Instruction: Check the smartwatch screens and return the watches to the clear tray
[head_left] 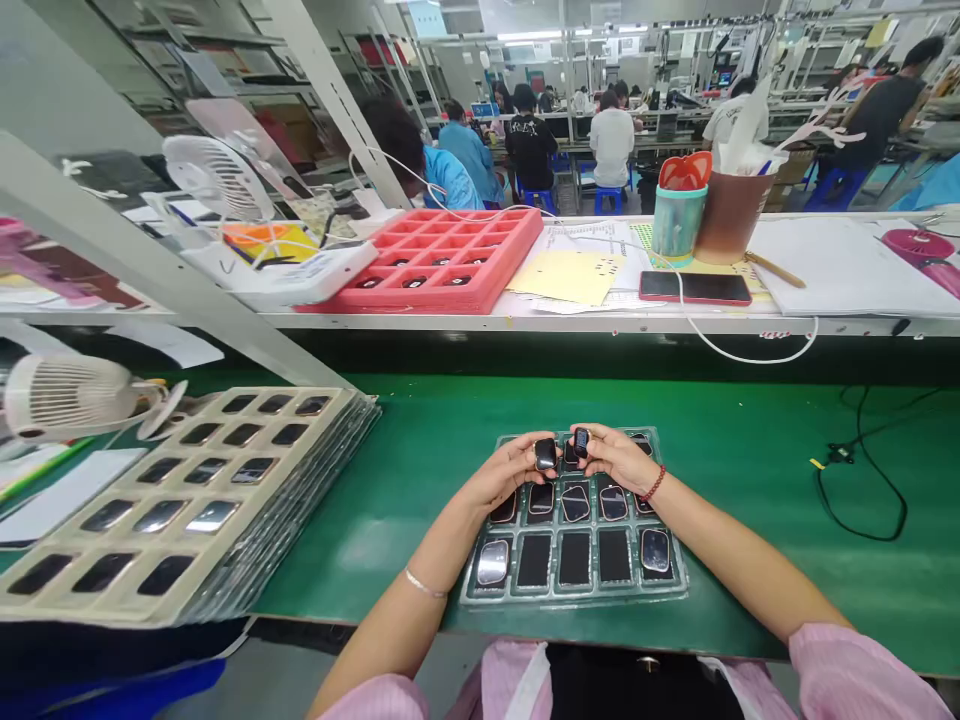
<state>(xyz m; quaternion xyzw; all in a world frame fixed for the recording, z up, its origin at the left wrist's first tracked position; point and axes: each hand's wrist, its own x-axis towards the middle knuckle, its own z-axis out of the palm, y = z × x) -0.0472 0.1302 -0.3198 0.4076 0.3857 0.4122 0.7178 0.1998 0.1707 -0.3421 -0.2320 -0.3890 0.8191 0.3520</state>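
Observation:
My left hand (517, 465) is closed on a dark square watch face (546, 454), held over the back left of a clear plastic tray (574, 597). Just to its right, my right hand (616, 460) pinches a second small dark watch part (581, 442), turned at an angle. The two pieces are close together but apart. Below them the tray's compartments hold several dark rectangular screens (574, 558) and rounded watch faces (493, 563). My hands hide part of the tray's back row.
Stacked trays of watch screens (180, 600) stand at the left beside a white fan (71, 395). A black cable (862, 535) lies at the right. The shelf ahead bears a red compartment tray (495, 285), a phone (695, 288) and cups (679, 225). Several people sit beyond.

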